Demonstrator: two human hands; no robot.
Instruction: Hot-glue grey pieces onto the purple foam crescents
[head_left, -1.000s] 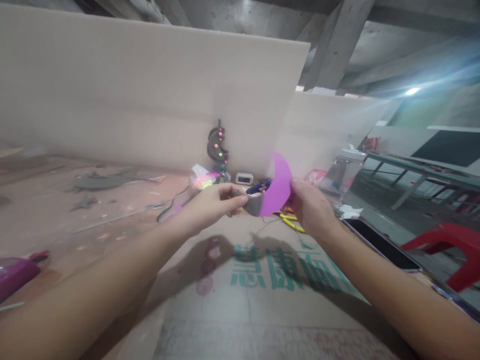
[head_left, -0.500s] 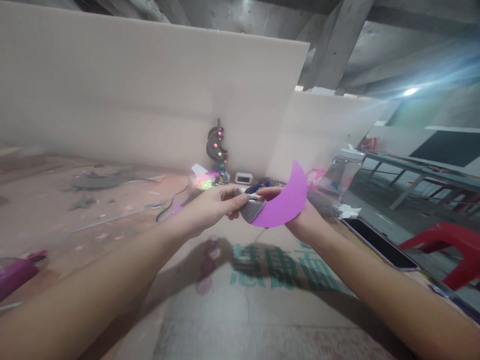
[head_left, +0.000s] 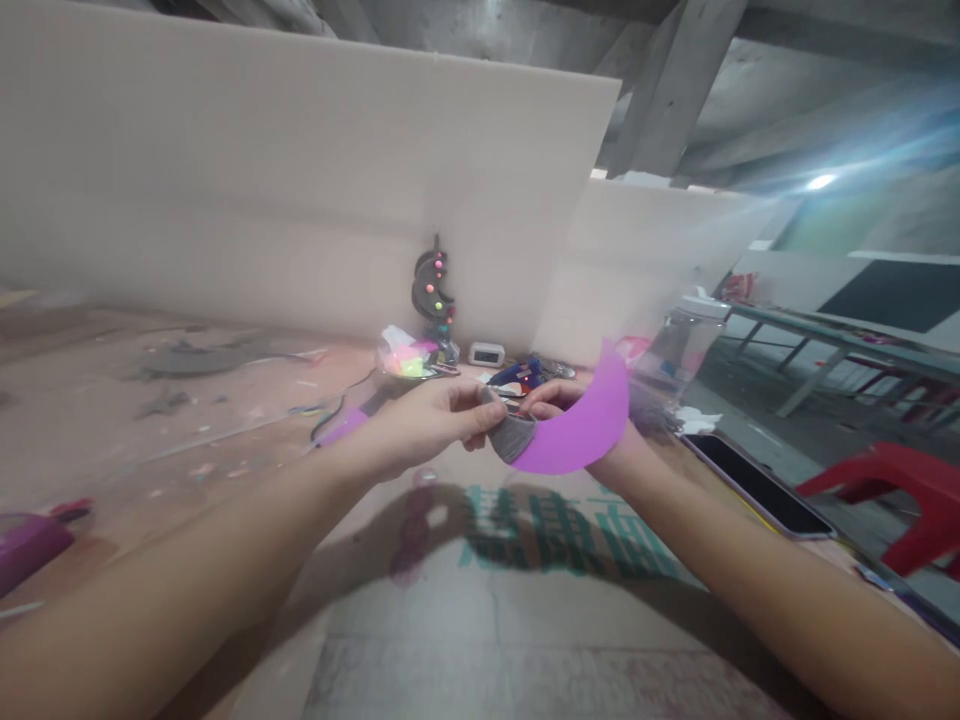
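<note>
A purple crescent-shaped piece is held up above the table, with a grey strip wrapped over its left end. My left hand pinches the grey-covered end between thumb and fingers. Behind the crescent, my right hand has its fingers curled at the inner edge near the grey part; its palm is partly hidden by the purple piece. Beneath both hands lies a board with green printed characters.
A dark crescent ornament with coloured beads stands at the back beside a small white clock. A clear jar and a phone are at right. Grey scraps lie left, near a magenta tool.
The purple crescent has shifted slightly right and down and tilted. My right fingers have moved a little, and more of the blue object behind them shows.
</note>
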